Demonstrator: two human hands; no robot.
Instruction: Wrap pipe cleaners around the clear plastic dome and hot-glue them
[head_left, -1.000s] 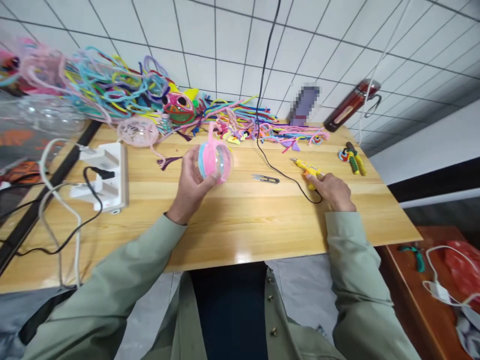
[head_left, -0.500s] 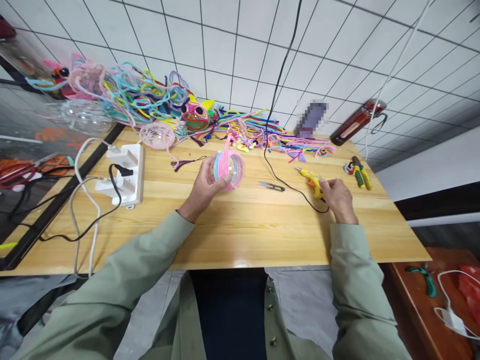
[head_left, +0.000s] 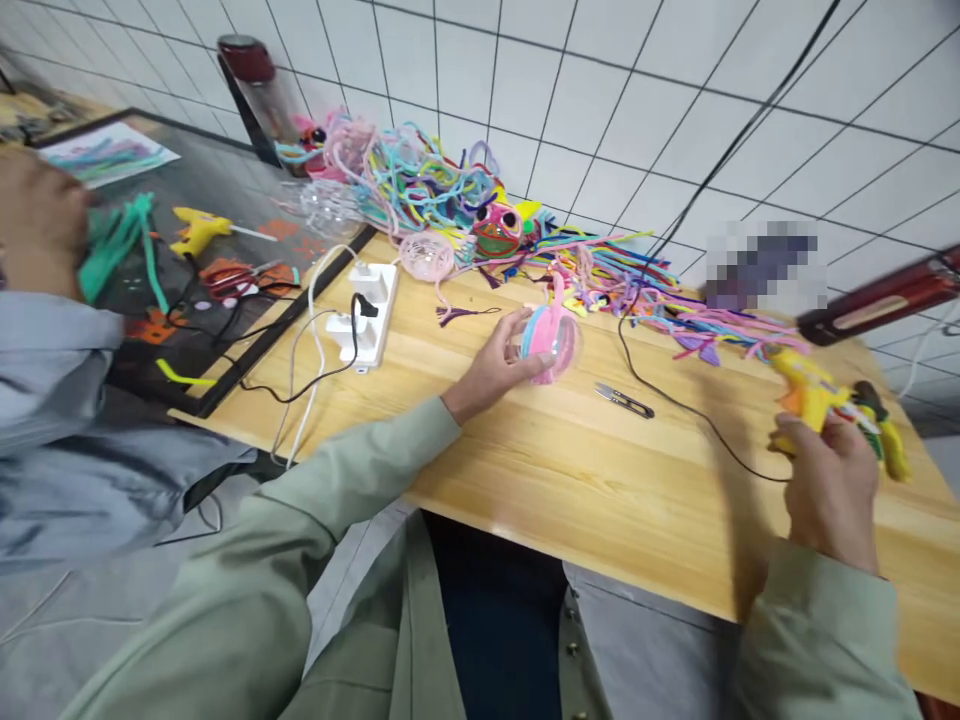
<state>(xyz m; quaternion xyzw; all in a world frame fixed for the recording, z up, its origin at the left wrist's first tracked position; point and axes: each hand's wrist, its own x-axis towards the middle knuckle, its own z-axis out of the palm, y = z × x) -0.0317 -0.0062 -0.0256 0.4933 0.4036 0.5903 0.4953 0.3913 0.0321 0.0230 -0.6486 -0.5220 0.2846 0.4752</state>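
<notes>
My left hand [head_left: 501,362] holds a clear round ball [head_left: 568,345] wrapped with pink and light-blue fuzzy pipe cleaners, one pink end sticking up from its top. The fingers curl around its left side, and the thumb presses on its front. Over the right part of the table, my right hand [head_left: 832,480] grips a yellow hot glue gun [head_left: 806,392] by its handle, nozzle tilted up and to the left. A black cord runs from near the gun across the table. Thread snips [head_left: 624,400] lie on the wood between the two hands.
Pipe cleaners [head_left: 435,175] pile along the wall, with a pink bird-like figure [head_left: 499,228] among them. A white power strip [head_left: 373,318] with plugs sits left. Pliers [head_left: 889,440] and a red flask [head_left: 885,295] are at right. Another person's hand [head_left: 45,220] works at the dark table.
My right hand has taken hold of the glue gun and lifted it off the table. My left hand keeps holding the wrapped ball. The view has turned left, bringing another person into sight.
</notes>
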